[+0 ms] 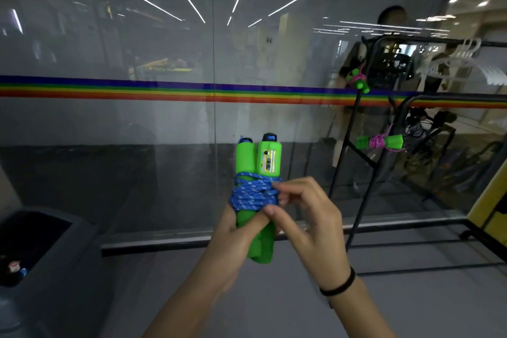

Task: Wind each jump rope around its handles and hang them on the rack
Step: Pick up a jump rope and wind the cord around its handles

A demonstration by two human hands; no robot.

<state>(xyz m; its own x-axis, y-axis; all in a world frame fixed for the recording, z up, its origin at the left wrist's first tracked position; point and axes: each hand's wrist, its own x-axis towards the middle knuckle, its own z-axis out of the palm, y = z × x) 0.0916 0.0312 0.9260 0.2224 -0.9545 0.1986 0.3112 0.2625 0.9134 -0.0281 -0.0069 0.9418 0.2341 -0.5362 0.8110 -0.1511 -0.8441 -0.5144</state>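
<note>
A left hand (233, 230) gripped the lower ends of two green handles (258, 159), held upright side by side, while the right hand (310, 217) pinched the one blue rope (252, 195) wound around their middle. The rack (452, 94) stood farther off to the right, nearer the right hand, with one pink-roped bundle (380, 142) hanging on it. A second bundle, seen in the glass, looked like its reflection.

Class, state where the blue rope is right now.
Head view, centre: the blue rope is wound round two green handles held by the left hand, right hand pinching it.
</note>
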